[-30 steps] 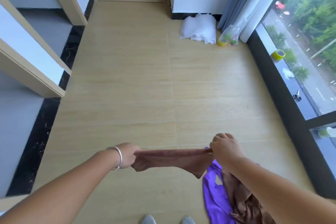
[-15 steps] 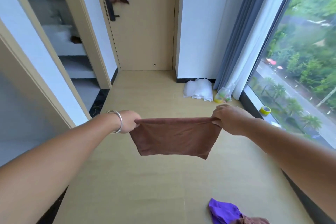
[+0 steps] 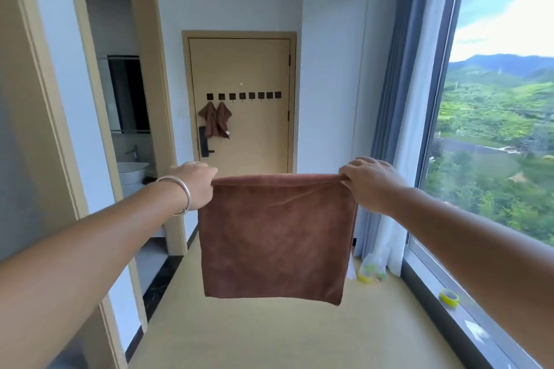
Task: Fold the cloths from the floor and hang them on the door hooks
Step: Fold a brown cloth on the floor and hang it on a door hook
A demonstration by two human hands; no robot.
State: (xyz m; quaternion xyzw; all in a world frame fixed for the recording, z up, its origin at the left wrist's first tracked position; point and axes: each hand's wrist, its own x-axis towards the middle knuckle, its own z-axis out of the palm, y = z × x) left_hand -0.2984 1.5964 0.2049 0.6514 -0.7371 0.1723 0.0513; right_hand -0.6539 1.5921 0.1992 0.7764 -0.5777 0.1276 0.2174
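A brown cloth (image 3: pixel 275 240) hangs stretched flat in front of me, its top edge doubled over. My left hand (image 3: pixel 196 186) pinches its top left corner and my right hand (image 3: pixel 370 186) pinches its top right corner. Straight ahead stands a beige door (image 3: pixel 257 135) with a row of several black hooks (image 3: pixel 254 95). Two brown cloths (image 3: pixel 214 120) hang from the two leftmost hooks. The cloths on the floor are out of view.
A bathroom doorway (image 3: pixel 126 141) opens on the left with a sink inside. On the right are a big window (image 3: pixel 494 135) and curtains (image 3: pixel 401 117). A plastic bag (image 3: pixel 371 269) lies by the curtain and a yellow tape roll (image 3: pixel 449 297) on the sill.
Both hands have lifted the brown cloth from near the floor up to chest height and pulled it out flat. My view has risen from the floor to the door.
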